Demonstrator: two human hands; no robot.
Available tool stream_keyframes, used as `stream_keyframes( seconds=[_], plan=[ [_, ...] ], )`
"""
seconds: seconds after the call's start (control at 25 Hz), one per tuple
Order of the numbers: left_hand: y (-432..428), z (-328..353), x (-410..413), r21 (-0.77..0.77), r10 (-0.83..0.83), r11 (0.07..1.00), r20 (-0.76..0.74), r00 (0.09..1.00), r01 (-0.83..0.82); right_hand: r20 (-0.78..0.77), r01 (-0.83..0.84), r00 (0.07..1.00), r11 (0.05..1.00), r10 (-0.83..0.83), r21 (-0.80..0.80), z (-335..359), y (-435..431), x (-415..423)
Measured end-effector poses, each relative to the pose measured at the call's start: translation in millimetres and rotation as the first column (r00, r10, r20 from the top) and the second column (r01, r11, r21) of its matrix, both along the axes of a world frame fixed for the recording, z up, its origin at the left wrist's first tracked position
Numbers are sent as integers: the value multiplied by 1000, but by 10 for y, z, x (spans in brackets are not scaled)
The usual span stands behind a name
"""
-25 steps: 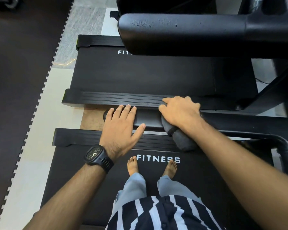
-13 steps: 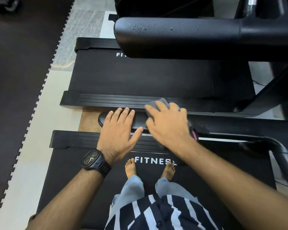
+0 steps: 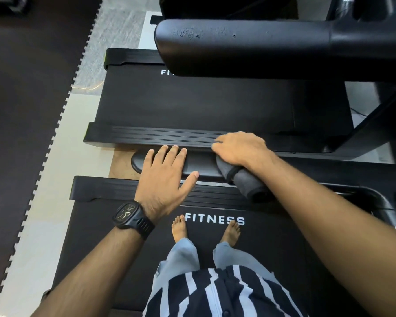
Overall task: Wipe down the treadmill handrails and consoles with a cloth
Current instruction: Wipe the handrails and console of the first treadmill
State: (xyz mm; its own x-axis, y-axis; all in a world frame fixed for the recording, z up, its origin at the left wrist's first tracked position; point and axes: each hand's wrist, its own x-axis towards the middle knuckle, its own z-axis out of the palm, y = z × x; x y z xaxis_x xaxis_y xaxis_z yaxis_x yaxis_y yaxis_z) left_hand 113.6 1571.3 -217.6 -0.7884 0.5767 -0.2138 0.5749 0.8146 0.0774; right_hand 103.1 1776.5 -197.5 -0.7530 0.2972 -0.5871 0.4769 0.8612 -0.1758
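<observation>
1. The person stands barefoot on a black treadmill belt (image 3: pixel 114 236) with "FITNESS" printed in white below the left hand (image 3: pixel 167 177).
2. Beyond both hands, a second treadmill (image 3: pixel 192 104) lies parallel. Its thick black upper handrail (image 3: pixel 238 49) crosses well beyond the fingertips.
3. Out past the left hand there is pale floor (image 3: pixel 32 225), then a dark interlocking mat (image 3: pixel 21 110) with a toothed edge.
4. The left hand lies released and flat on a black padded handrail (image 3: pixel 202 164). Its fingers are straight and together, and the thumb is spread toward the right hand (image 3: pixel 238 148). A black wristwatch (image 3: pixel 129 213) sits on that wrist.
5. The right hand grasps a grey cloth (image 3: pixel 245 181) against the same handrail, with its fingers curled over the rail's far side. A bare stretch of rail separates the two hands.
6. The handrail's long axis runs from hand to hand, and its rounded end sits just outside the left hand.
7. The cloth lies bunched into a roll across the rail. Its long axis points from under the right palm back toward the person, along the right wrist, and its loose end hangs off the rail's near side.
</observation>
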Motion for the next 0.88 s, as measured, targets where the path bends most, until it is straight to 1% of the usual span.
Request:
stream_keyframes(
  seconds=[0.04, 0.08, 0.12, 0.16, 0.2, 0.24, 0.28, 0.32, 0.36, 0.4, 0.44, 0.48, 0.52, 0.56, 0.6, 0.64, 0.68, 0.72, 0.76, 0.8, 0.84, 0.88],
  plan=[
    [15, -2, 13, -5, -3, 1000, 1, 1000, 3, 19, 40, 999, 995, -42, 91, -28, 41, 120],
    [35, -5, 24, -4, -2, 1000, -5, 1000, 2, -45, -18, 999, 976, 28, 215, -35, -33, 293],
    [57, -4, 34, -4, 0, 1000, -9, 1000, 0, -139, -109, 979, 956, 151, 271, -37, -191, 419],
    [74, -1, 39, -8, 2, 1000, -8, 1000, -2, -219, -184, 945, 949, 242, 255, -67, -285, 477],
    [93, 0, 39, -10, 5, 1000, -4, 1000, -5, -253, -229, 928, 954, 275, 196, -62, -268, 434],
    [110, 0, 42, -8, 9, 1000, -2, 1000, -9, -205, -196, 955, 976, 212, 96, -49, -127, 281],
    [122, 2, 47, -8, 8, 1000, 3, 1000, -8, -91, -68, 993, 998, 70, 17, -4, 45, 164],
    [135, 6, 54, -13, 2, 1000, 11, 1000, -2, -18, 49, 999, 998, -48, 30, 8, 145, 142],
    [151, 7, 65, -16, 0, 1000, 12, 1000, 1, 4, 84, 996, 991, -85, 106, 7, 180, 249],
    [168, 7, 72, -13, 3, 1000, 3, 1000, -3, -57, 33, 998, 975, -21, 221, 7, 117, 433],
    [185, 10, 85, -12, 8, 1000, -3, 1000, -8, -167, -67, 979, 953, 120, 294, 3, -54, 594],
    [200, 14, 98, -11, 12, 1000, -4, 1000, -12, -264, -142, 941, 953, 214, 269, -11, -200, 693],
    [216, 16, 107, -12, 16, 1000, -4, 1000, -16, -321, -219, 901, 944, 292, 245, -26, -207, 681],
    [230, 17, 113, -13, 17, 1000, -3, 1000, -17, -319, -240, 906, 958, 279, 157, -25, -103, 553],
    [241, 14, 117, -14, 16, 1000, -1, 1000, -16, -232, -142, 961, 988, 153, 66, 13, 57, 424],
    [244, 18, 120, -16, 16, 1000, 5, 1000, -16, -136, 6, 991, 999, -1, 34, 20, 173, 375],
    [249, 15, 123, -20, 18, 1000, 7, 1000, -18, -108, 98, 990, 990, -87, 97, 15, 221, 439],
    [258, 13, 127, -20, 20, 1000, -2, 1000, -20, -153, 78, 987, 970, -43, 230, 7, 204, 584],
    [274, 10, 136, -17, 22, 1000, -11, 1000, -22, -218, -3, 972, 937, 84, 349, 2, 69, 765],
    [292, 12, 149, -15, 22, 1000, -13, 1000, -22, -262, -87, 948, 939, 181, 333, -13, -108, 894],
    [314, 12, 158, -11, 24, 1000, -14, 1000, -25, -327, -171, 901, 927, 284, 335, -57, -175, 925],
    [327, 11, 165, -6, 30, 1000, -16, 999, -30, -359, -258, 861, 918, 359, 300, -53, -116, 828]
  ],
)
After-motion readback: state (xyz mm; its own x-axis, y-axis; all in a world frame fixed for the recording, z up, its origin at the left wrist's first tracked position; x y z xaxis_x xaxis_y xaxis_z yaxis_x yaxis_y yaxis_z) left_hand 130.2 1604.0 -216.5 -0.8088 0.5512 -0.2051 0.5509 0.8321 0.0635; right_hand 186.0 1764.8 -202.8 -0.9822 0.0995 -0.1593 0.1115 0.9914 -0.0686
